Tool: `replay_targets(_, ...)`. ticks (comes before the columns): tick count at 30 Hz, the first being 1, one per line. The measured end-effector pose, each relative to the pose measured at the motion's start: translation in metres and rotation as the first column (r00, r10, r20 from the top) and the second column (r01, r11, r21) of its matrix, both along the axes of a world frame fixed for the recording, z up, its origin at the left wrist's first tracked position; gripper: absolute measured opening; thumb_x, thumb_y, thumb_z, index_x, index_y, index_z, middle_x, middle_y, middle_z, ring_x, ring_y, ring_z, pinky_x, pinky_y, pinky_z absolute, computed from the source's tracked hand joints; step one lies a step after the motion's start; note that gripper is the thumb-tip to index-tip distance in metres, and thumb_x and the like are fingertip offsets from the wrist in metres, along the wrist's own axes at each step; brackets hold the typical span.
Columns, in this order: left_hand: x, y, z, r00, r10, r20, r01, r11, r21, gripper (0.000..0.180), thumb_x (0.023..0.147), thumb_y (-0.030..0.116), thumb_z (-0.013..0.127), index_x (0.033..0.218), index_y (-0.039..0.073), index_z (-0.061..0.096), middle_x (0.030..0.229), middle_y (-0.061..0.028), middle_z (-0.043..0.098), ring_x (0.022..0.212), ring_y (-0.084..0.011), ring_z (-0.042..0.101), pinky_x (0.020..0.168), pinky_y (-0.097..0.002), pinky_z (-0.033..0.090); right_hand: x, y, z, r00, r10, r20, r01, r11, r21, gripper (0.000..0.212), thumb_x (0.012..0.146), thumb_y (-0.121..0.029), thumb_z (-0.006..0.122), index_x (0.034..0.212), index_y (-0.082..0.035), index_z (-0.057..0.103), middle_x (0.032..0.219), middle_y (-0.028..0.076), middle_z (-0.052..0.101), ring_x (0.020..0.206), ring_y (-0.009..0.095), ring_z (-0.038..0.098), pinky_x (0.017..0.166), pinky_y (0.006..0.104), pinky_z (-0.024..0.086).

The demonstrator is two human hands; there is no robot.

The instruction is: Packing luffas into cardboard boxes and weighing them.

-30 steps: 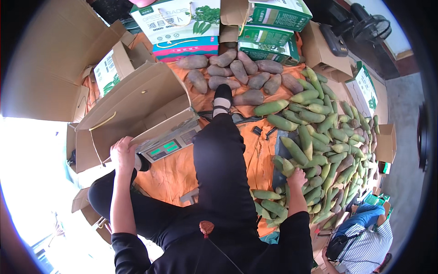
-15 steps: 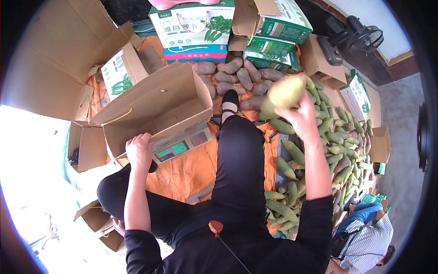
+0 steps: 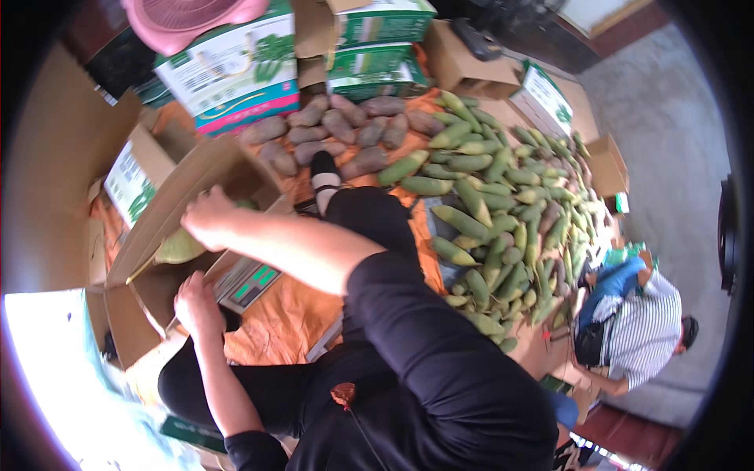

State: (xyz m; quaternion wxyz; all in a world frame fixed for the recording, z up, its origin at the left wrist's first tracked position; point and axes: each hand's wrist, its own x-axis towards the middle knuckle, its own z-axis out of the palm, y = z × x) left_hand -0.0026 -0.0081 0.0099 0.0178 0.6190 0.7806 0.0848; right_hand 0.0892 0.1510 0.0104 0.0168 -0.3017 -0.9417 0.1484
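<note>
Orange tarp covers the floor, grey concrete to the person's right. Big heap of green corn ears in husk spread over the tarp on the right side, a row of brown husked ears at the far edge. Printed green and white cartons stacked beyond them, a pink plastic basket on top, plain brown boxes around the rim. Another person in a striped shirt crouches at the far right by the heap. The wearer sits in black clothes, one leg stretched forward, foot in a dark sandal.

Open cardboard box stands at front left on a small scale with a green display. Right hand is crossed over the body to the left, arm stretched out, wrist at the box opening, knuckles up, fingers curled down over a pale green ear of corn that lies inside the box; whether the fingers clamp it or just rest on it cannot be told. Left hand is lower, near the box's front flap just beside the scale, palm down, fingers together and bent against the cardboard edge, forearm coming up from the lower edge
</note>
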Motion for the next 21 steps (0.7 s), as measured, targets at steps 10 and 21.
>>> replay_targets(10, 0.007, 0.009, -0.011, 1.000, 0.004, -0.002, -0.004, 0.994, -0.111, 0.019, 0.072, 0.002, 0.062, 0.091, 0.005, 0.059, 0.089, -0.0109, 0.063, 0.088, -0.0311, 0.059, 0.078, -0.0435, 0.046, -0.009, 0.010, -0.022, 0.957, -0.151, 0.248, 0.232, 0.910, -0.342, 0.034, 0.077, -0.022, 0.070, 0.109, -0.012, 0.069, 0.114, 0.010, 0.065, 0.104, 0.032, 0.060, 0.085, 0.0612, 0.037)
replay_targets(21, -0.008, 0.008, -0.011, 0.997, -0.051, -0.062, 0.046, 0.995, -0.084, 0.015, 0.076, 0.008, 0.063, 0.090, 0.004, 0.060, 0.086, -0.0119, 0.063, 0.085, -0.0317, 0.059, 0.078, -0.0432, 0.046, 0.179, 0.041, 0.136, 0.794, -0.214, -0.568, -0.022, 0.925, -0.379, 0.044, 0.077, -0.027, 0.072, 0.115, -0.006, 0.062, 0.097, 0.010, 0.069, 0.090, 0.019, 0.066, 0.079, 0.0316, 0.051)
